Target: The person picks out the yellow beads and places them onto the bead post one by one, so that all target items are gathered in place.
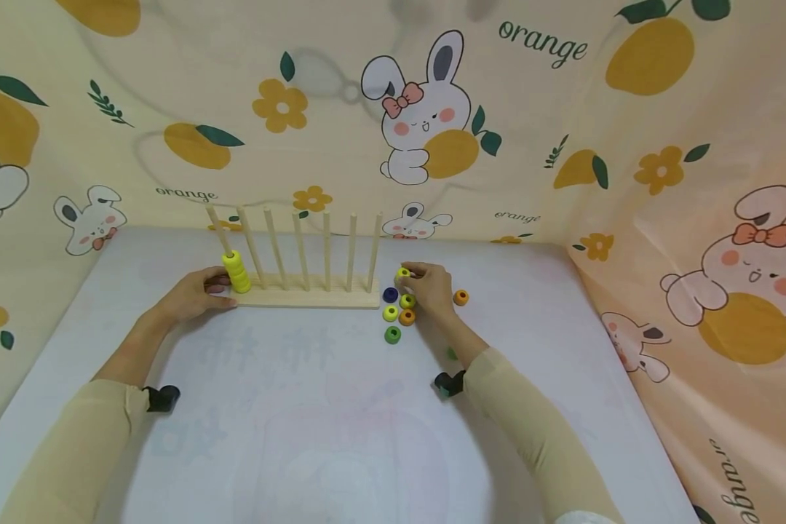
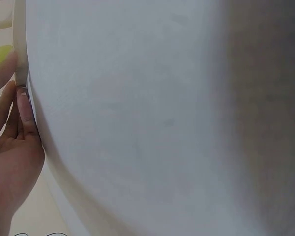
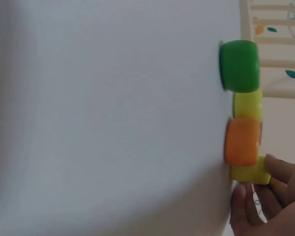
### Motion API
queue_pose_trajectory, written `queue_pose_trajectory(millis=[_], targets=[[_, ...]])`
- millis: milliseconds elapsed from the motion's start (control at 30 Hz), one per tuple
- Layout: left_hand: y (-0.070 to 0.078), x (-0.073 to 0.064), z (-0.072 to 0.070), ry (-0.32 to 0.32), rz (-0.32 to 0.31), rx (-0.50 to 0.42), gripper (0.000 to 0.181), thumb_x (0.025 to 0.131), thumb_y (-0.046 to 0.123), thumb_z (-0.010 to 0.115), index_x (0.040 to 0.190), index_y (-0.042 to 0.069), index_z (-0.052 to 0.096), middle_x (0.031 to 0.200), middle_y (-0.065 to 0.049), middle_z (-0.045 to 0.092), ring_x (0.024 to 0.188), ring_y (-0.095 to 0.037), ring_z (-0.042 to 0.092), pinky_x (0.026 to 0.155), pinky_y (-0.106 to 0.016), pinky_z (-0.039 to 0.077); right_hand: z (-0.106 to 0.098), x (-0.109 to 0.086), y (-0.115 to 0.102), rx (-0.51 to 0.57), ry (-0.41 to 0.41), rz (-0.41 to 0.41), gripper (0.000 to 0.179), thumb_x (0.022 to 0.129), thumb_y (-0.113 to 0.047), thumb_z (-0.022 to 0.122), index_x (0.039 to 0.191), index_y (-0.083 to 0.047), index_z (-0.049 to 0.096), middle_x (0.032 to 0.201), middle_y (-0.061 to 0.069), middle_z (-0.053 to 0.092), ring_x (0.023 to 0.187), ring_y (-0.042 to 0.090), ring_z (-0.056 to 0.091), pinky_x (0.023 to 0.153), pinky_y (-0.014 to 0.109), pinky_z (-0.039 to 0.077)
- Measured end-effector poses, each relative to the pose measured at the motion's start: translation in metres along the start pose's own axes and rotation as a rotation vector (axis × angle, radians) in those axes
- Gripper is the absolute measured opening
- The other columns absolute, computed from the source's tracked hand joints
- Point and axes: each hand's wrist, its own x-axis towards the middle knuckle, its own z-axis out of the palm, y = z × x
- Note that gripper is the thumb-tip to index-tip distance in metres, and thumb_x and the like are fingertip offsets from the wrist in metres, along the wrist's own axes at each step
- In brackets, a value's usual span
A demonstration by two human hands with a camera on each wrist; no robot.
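Note:
My left hand (image 1: 193, 295) grips the left end of a wooden peg stand (image 1: 308, 298), thumb at the front edge of its base and fingers behind. The stand has a row of several upright pegs, and a stack of yellow beads (image 1: 236, 273) sits on the leftmost one. In the left wrist view the base end (image 2: 20, 54) lies against the fingers. Right of the stand, my right hand (image 1: 432, 287) pinches a yellow bead (image 1: 402, 273) between thumb and fingertips. Below it lie a dark blue bead (image 1: 390, 295), an olive-yellow bead (image 1: 407, 301) and a yellow bead (image 1: 390, 313).
Nearer me are an orange bead (image 1: 407, 316) and a green bead (image 1: 393, 335). Another orange bead (image 1: 461, 297) sits right of the right hand; a second green bead (image 1: 452, 353) is partly hidden by the wrist. A printed cloth (image 1: 340, 145) hangs behind the white table (image 1: 288, 407).

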Motion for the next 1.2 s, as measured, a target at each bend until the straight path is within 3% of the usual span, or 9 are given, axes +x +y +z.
queue_pose_trajectory(millis=[300, 567, 700, 1000, 1200], targets=[[-0.005, 0.002, 0.001, -0.005, -0.007, -0.007, 0.083, 0.089, 0.015, 0.075, 0.15, -0.012, 0.026, 0.145, -0.031, 0.039, 0.132, -0.044, 0.039, 0.114, -0.055, 0.031, -0.012, 0.004, -0.011, 0.068, 0.009, -0.047, 0.034, 0.087, -0.012, 0.076, 0.12, -0.012, 0.072, 0.116, 0.009, 0.071, 0.103, 0.022, 0.066, 0.094, 0.034, 0.053], [-0.005, 0.0, -0.002, -0.002, -0.013, -0.004, 0.083, 0.089, 0.016, 0.075, 0.15, -0.011, 0.025, 0.147, -0.031, 0.038, 0.133, -0.044, 0.039, 0.115, -0.055, 0.031, -0.021, 0.01, -0.025, 0.108, 0.024, -0.104, 0.036, 0.085, -0.019, 0.08, 0.12, -0.013, 0.073, 0.113, 0.007, 0.073, 0.097, 0.02, 0.07, 0.08, 0.025, 0.057], [-0.004, -0.001, -0.004, -0.004, 0.003, 0.001, 0.083, 0.089, 0.016, 0.075, 0.15, -0.012, 0.026, 0.146, -0.031, 0.039, 0.132, -0.044, 0.04, 0.114, -0.055, 0.031, -0.027, 0.012, -0.035, 0.15, 0.021, -0.134, 0.038, 0.086, -0.018, 0.08, 0.121, -0.009, 0.072, 0.118, 0.008, 0.071, 0.099, 0.021, 0.07, 0.08, 0.024, 0.058], [0.001, 0.0, -0.003, -0.01, 0.013, -0.012, 0.083, 0.089, 0.015, 0.075, 0.15, -0.013, 0.025, 0.146, -0.032, 0.039, 0.132, -0.045, 0.04, 0.114, -0.055, 0.032, -0.043, 0.02, -0.055, 0.099, -0.003, -0.205, 0.035, 0.088, -0.021, 0.078, 0.121, -0.012, 0.072, 0.109, 0.007, 0.074, 0.096, 0.018, 0.07, 0.083, 0.028, 0.057], [0.001, 0.001, -0.001, -0.007, 0.004, 0.004, 0.084, 0.089, 0.015, 0.076, 0.149, -0.013, 0.025, 0.145, -0.033, 0.039, 0.131, -0.045, 0.04, 0.113, -0.055, 0.032, -0.052, 0.027, -0.077, 0.06, -0.012, -0.275, 0.032, 0.089, -0.022, 0.076, 0.119, -0.012, 0.073, 0.112, 0.005, 0.074, 0.096, 0.017, 0.071, 0.082, 0.029, 0.057]])
